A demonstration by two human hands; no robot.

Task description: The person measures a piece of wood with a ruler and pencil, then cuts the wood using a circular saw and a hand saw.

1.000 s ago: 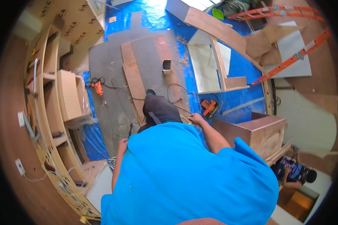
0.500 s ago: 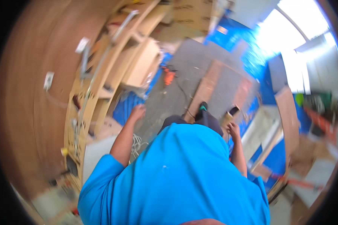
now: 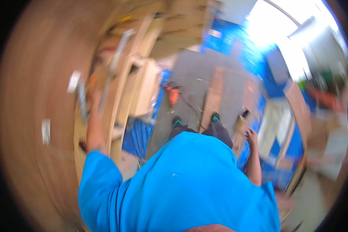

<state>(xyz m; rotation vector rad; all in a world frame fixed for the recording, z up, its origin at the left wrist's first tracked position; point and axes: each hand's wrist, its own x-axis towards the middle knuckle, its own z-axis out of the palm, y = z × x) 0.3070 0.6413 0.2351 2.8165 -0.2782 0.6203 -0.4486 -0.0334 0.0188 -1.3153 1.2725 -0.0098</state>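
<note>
My left hand [image 3: 94, 92] reaches forward over the long wooden shelf frame [image 3: 123, 89] on the left, beside a grey metal bar [image 3: 82, 100]. Its fingers are smeared by motion, so whether they hold anything does not show. By my right side hangs my right hand [image 3: 251, 136], with fingers loosely bent and apart and nothing visible in them. Close to it is a tan, stick-like piece with a dark end [image 3: 241, 121]; I cannot make out its kind, and the hand appears apart from it.
An orange corded power tool [image 3: 174, 95] lies on the grey floor sheet [image 3: 189, 73]. Brown boards [image 3: 213, 96] stretch ahead of my feet. Blue tarp [image 3: 236, 38] covers ground beyond, and a curved wood panel [image 3: 297, 102] stands at the right. A brown wall [image 3: 46, 96] rises at the left.
My left hand has risen forward and left, from above the floor to the shelf frame. My right hand has shifted slightly right. The view has turned, and both shoes now show.
</note>
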